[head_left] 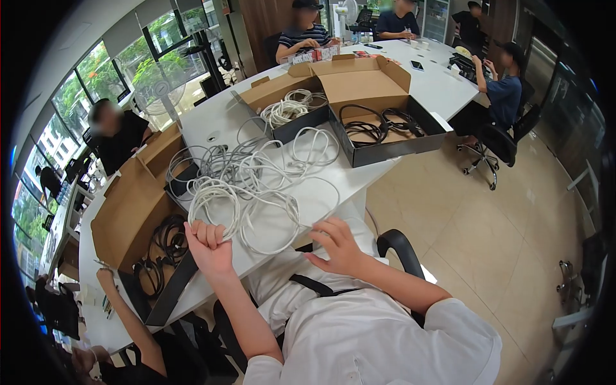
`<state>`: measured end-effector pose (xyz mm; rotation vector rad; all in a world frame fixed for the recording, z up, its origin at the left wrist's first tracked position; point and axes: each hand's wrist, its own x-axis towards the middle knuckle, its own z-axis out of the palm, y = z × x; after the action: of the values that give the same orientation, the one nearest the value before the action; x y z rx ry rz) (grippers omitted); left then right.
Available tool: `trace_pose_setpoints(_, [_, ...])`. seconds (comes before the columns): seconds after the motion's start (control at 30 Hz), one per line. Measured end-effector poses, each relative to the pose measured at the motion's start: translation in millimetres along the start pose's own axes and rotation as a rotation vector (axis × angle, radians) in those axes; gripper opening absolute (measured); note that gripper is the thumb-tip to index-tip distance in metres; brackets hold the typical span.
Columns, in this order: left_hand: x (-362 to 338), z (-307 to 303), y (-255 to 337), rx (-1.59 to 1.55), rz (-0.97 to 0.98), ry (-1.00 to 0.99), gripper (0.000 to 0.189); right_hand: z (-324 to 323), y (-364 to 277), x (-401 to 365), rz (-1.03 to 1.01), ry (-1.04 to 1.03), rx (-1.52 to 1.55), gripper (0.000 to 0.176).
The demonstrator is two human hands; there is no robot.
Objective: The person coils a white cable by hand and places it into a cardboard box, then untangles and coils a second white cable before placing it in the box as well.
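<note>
My left hand (pixel 212 249) is closed around the lower edge of a white coiled cable (pixel 213 186), its fingers curled and thumb up. The coil rests against a tangled heap of white and grey cables (pixel 256 163) on the white table. Loops of one white cable (pixel 296 221) trail from the heap toward my right hand (pixel 338 247). That hand is over my lap by the table edge, its fingers bent but apart, holding nothing.
Open cardboard boxes surround the heap: one with black cables (pixel 168 240) at left, one with white cables (pixel 292 109) at the back, one with black cables (pixel 378 128) at right. A neighbour's hand (pixel 106 277) is beside the left box. Several people sit around the table.
</note>
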<state>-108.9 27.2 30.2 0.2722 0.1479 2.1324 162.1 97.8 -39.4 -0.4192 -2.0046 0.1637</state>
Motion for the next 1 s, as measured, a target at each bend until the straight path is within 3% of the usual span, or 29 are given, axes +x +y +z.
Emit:
trace_pose_setpoints(0.1, [4.9, -4.8, 3.8, 0.002, 0.014, 0.044, 0.036, 11.7, 22.5, 2.4, 0.111, -0.158, -0.193, 0.064])
trace_pose_setpoints(0.2, [7.1, -10.6, 13.1, 0.014, 0.018, 0.101, 0.039, 14.6, 60.8, -5.3, 0.111, -0.297, -0.261, 0.058])
trace_pose_setpoints(0.3, [12.0, -17.8, 17.4, -0.052, -0.009, 0.077, 0.038, 8.8, 73.8, -5.0, -0.052, -0.352, -0.221, 0.051])
trace_pose_setpoints(0.4, [12.3, -18.5, 17.8, -0.070, 0.007, 0.044, 0.037, 0.3, 77.6, -6.2, -0.214, -0.205, -0.146, 0.048])
trace_pose_setpoints(0.5, [12.4, -18.0, 24.5, -0.085, -0.011, 0.048, 0.037, -17.2, 74.1, -12.2, -0.207, -0.255, -0.057, 0.047])
trace_pose_setpoints(0.6, [7.9, -12.8, 23.6, -0.071, -0.043, 0.063, 0.037, -28.3, 69.0, -22.8, 0.023, -0.283, 0.059, 0.046])
trace_pose_setpoints(0.8, [5.3, -4.7, 15.8, -0.047, -0.108, 0.023, 0.037, -44.8, 51.0, -13.8, 0.714, -0.115, 0.565, 0.038])
trace_pose_setpoints(0.9, [5.5, 1.1, 14.7, -0.049, -0.122, 0.008, 0.037, -49.7, 55.4, -7.8, 0.440, -0.148, 0.372, 0.030])
trace_pose_setpoints(1.0, [3.7, 4.2, 18.5, -0.057, -0.120, 0.004, 0.035, -65.3, 52.0, 3.2, 0.148, -0.323, 0.103, 0.028])
